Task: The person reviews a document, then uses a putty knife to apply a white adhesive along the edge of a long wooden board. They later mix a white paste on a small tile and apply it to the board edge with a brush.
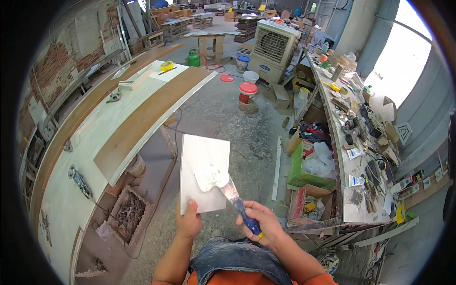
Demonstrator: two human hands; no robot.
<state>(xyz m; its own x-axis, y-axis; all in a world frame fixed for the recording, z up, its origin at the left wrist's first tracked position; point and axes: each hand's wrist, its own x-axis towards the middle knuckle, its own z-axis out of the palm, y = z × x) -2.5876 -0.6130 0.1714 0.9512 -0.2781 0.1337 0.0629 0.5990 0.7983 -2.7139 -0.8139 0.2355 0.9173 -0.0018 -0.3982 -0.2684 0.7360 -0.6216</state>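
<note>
In the middle, my left hand (189, 219) grips the lower left corner of a flat white board (205, 152), thumb on its face. A mound of white paste (207, 176) sits on the board. My right hand (262, 221) is closed around the blue handle of a putty knife (232, 194), whose handle has a yellow end. The knife's metal blade points up and left, its tip touching the paste. The fingers of my left hand behind the board are hidden.
A long workbench (90, 137) with a brown curved panel (147, 118) and an angle grinder (80, 181) runs along the left. On the right, a cluttered bench (351, 190) stands above boxes. Ahead are a lidded bucket (247, 92), an air cooler (273, 50) and a green gas cylinder (193, 58).
</note>
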